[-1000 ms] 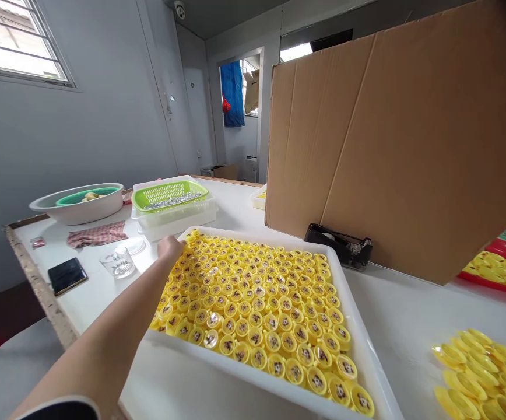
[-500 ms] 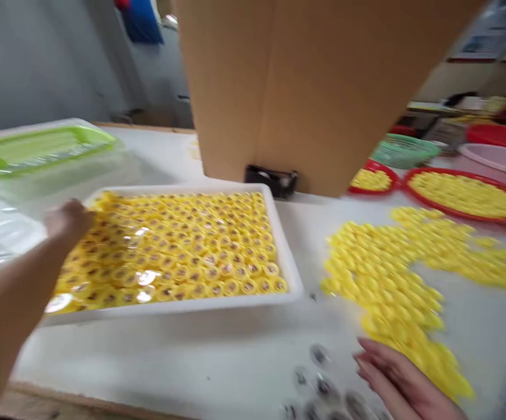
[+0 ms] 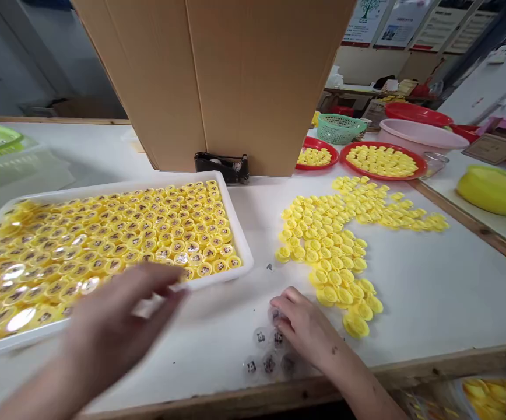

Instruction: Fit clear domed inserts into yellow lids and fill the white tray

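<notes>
1 brush of the right hand (image 3: 303, 326), fingers pinching a clear disc (image 3: 273, 315), could scatter nearby loose discs (image 3: 269, 363); whether the blurred left hand's (image 3: 115, 321) fingers are closed, I cannot tell.

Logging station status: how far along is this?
Looks done: yellow pieces with prints filling most of the white tray. In hand: right hand fingering a clear disc; left hand too blurred to tell. Apparently left: other printed discs, and loose yellow pieces with no visible prints.

Posters (image 3: 404, 26) hang above a pale wall (image 3: 360, 65), beyond the wood-edged white table (image 3: 414, 291).
</notes>
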`<control>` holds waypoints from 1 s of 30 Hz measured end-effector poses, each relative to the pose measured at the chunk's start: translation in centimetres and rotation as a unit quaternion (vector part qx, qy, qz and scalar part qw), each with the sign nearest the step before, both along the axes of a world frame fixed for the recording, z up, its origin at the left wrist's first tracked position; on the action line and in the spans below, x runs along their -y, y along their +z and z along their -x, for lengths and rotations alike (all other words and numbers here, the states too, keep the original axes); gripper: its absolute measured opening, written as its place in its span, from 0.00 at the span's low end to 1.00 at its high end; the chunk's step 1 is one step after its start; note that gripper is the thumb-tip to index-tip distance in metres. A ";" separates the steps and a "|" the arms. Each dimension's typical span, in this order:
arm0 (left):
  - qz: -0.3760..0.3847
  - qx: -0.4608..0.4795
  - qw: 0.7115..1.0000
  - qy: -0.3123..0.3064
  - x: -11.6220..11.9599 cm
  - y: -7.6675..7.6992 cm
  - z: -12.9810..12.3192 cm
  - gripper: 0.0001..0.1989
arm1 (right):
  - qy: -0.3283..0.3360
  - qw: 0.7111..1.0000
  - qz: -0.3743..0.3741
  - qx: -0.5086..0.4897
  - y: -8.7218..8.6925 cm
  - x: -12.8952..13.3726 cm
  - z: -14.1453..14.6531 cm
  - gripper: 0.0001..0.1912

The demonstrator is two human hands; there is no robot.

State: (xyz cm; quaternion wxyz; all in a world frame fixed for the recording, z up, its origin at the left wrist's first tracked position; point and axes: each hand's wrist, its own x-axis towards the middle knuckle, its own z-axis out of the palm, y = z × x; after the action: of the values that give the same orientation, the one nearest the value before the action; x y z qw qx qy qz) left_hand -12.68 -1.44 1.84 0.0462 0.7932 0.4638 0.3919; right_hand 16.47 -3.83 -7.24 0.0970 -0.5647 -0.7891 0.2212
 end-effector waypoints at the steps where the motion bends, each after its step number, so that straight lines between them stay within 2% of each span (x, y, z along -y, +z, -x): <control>1: 0.015 -0.013 0.997 -0.069 0.9 -0.8 -2.7 0.06 | -0.005 1.000 0.001 -0.001 -0.2 0.1 -0.1 0.09; 3: 0.074 0.004 0.988 -0.134 1.8 -2.8 -7.9 0.05 | -0.022 0.999 -0.009 -0.024 -0.8 0.5 -0.7 0.10; 6: 0.176 -0.032 0.975 -0.129 0.5 -5.9 -13.5 0.07 | -0.044 0.996 -0.030 -0.069 -1.6 1.3 -2.0 0.09; 8: 0.200 -0.058 0.974 -0.089 -1.5 -7.6 -16.0 0.12 | -0.057 0.994 -0.043 -0.083 -2.0 1.6 -2.7 0.08; 11: 0.198 -0.076 0.977 -0.023 -4.8 -9.6 -18.7 0.21 | -0.082 0.990 -0.066 -0.093 -2.2 1.9 -3.3 0.08; 14: 0.193 -0.083 0.978 0.013 -7.5 -10.9 -20.4 0.19 | -0.089 0.986 -0.093 -0.110 -2.4 1.9 -3.4 0.07; 17: 0.184 -0.087 0.979 0.017 -8.8 -11.4 -21.1 0.11 | -0.093 0.977 -0.122 -0.148 -2.6 1.8 -3.7 0.06; 20: 0.176 -0.080 0.981 0.005 -8.1 -10.8 -20.7 0.09 | -0.107 0.968 -0.135 -0.183 -2.8 1.7 -4.3 0.07; 23: 0.186 -0.070 0.980 -0.015 -5.8 -9.4 -19.3 0.11 | -0.095 0.970 -0.119 -0.188 -2.6 1.8 -4.5 0.08; 26: 0.221 -0.043 0.974 -0.022 -2.7 -7.9 -17.4 0.12 | -0.049 0.982 -0.086 -0.158 -2.0 2.0 -3.9 0.09; 30: 0.318 0.032 0.947 -0.014 0.6 -7.5 -14.7 0.12 | 0.008 0.993 -0.075 -0.087 -1.4 1.9 -2.8 0.09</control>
State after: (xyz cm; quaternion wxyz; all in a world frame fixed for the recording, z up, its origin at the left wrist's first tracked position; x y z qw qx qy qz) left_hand 2.06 -2.00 -5.66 0.3167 0.7307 0.5513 0.2486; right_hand 19.24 -5.73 -8.64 0.2059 -0.5277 -0.7968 0.2104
